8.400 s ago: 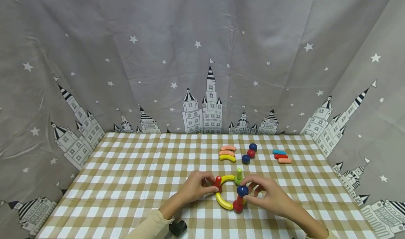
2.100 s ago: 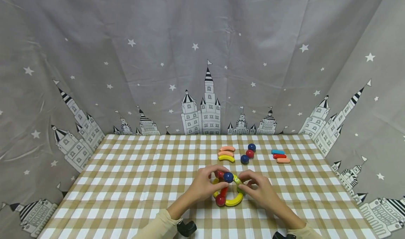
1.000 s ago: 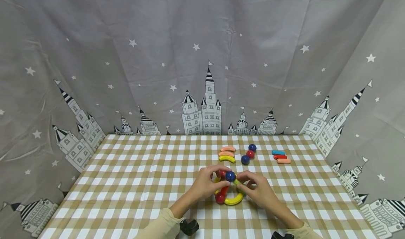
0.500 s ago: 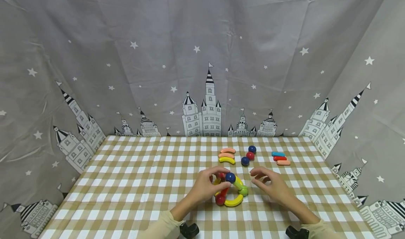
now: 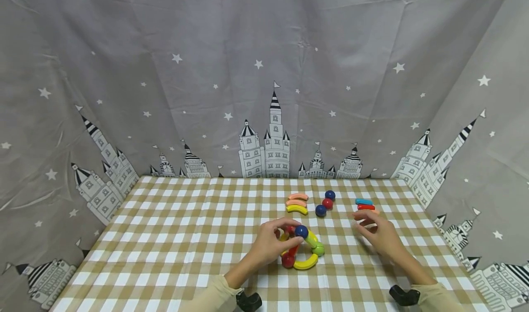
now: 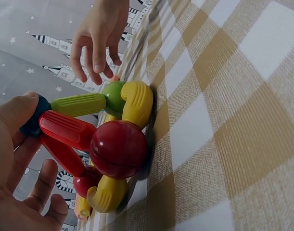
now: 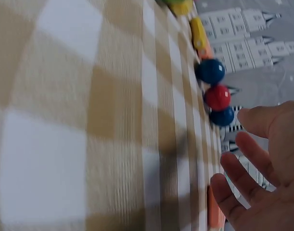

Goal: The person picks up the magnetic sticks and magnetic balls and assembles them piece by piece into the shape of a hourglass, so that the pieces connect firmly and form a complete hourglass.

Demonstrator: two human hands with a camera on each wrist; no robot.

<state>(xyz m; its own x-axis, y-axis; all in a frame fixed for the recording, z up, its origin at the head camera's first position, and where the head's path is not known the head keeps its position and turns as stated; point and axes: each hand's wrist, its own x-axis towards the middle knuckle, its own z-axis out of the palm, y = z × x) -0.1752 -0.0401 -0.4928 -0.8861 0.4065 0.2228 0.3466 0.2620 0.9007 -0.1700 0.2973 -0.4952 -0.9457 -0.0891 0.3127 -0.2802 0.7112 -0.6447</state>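
A small pyramid of magnetic building pieces stands on the table. Its base is a ring of yellow curved rods (image 5: 306,262) joined by a green ball (image 5: 318,249) and two red balls (image 6: 119,149). Two red straight rods (image 6: 67,129) and one green straight rod (image 6: 79,105) lean up to a blue ball (image 5: 301,231) at the peak. My left hand (image 5: 270,243) pinches that blue ball between thumb and fingers. Off to the right, my right hand (image 5: 378,234) hovers with relaxed, parted fingers, holding nothing, just in front of a peach straight rod (image 7: 213,209) that it partly hides.
Behind the pyramid lie two peach curved rods (image 5: 297,196) and a yellow one (image 5: 296,209). Two loose blue balls (image 5: 320,210) and a red ball (image 5: 327,203) form a row. A blue straight rod (image 5: 363,201) and a red one (image 5: 366,207) lie farther right. A grey curtain hangs behind the checked tablecloth (image 5: 186,220).
The blue-topped red rod has been tilted inward and the green rod now meets the blue ball. My right hand has let go of the green rod and moved right; my left hand stays.
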